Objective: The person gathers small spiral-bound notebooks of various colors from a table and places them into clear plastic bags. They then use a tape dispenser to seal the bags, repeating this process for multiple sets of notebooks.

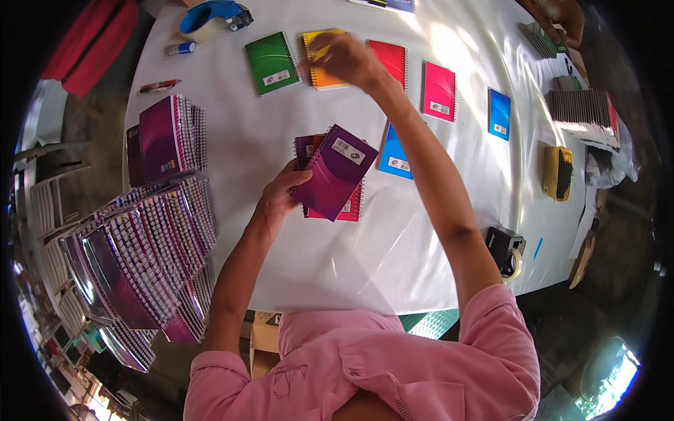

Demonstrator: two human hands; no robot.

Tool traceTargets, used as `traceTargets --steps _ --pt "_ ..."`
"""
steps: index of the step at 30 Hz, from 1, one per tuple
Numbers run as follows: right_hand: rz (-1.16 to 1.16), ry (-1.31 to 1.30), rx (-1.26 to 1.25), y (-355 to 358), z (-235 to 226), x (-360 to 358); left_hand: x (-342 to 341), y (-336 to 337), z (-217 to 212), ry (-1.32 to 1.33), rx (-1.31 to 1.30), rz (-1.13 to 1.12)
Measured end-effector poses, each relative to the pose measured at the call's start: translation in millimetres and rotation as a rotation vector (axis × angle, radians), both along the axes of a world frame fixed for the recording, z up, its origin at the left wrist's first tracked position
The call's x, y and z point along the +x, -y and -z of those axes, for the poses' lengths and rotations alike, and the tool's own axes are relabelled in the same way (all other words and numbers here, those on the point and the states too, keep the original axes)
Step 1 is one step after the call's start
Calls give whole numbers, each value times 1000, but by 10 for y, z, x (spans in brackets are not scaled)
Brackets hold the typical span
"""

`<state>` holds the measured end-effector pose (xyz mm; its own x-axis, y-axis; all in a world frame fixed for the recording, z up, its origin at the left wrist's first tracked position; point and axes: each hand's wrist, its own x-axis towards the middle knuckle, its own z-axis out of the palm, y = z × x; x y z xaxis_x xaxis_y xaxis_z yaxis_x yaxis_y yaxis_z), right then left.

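My left hand [282, 191] is closed on the edge of a purple spiral notebook [335, 175], its thumb on top. Beneath that cover, a red notebook [354, 205] and a dark-edged one stick out, fanned askew. My right hand [344, 59] reaches over a yellow-orange spiral notebook [331, 78] at the far side of the table. Its bent fingers are apart, with yellow showing between them; contact is hard to tell. Beside it lie a green notebook [270, 62] on the left and a red notebook [390, 59] on the right. Under my right forearm, a blue notebook [394, 154] is partly covered.
Tall stacks of spiral notebooks [151, 245] stand along the left edge. A pink notebook [439, 88] and a small blue notebook [499, 112] lie to the right. Further right are a notebook pile [583, 116], a yellow block [558, 172] and a tape dispenser [502, 249]. Blue tape [203, 15] sits far left.
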<state>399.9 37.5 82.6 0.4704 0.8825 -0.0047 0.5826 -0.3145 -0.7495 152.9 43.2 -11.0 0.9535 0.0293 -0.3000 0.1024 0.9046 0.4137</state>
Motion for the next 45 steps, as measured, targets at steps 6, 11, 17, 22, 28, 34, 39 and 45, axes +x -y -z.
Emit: traceTargets --steps 6,11,17,22,28,34,39,45 --pt "507 561 -311 12 907 370 -5 -169 8 -45 -68 -299" --pt "540 281 -173 126 558 606 155 -364 -25 -50 77 -376" --pt "-689 105 -193 177 -1021 523 176 -381 54 -15 79 -377" --pt "-571 107 -177 -140 -784 160 134 -287 281 51 -361 -233" --pt "574 491 -418 625 397 1015 283 -81 -14 -96 -15 -252" --pt "598 -256 -445 1586 235 -58 180 36 215 -157 37 -306" --pt "391 -397 -265 2189 607 -1452 277 44 133 -81 155 -305" --pt "401 -242 -145 2236 605 -1768 293 81 182 -29 227 -262"
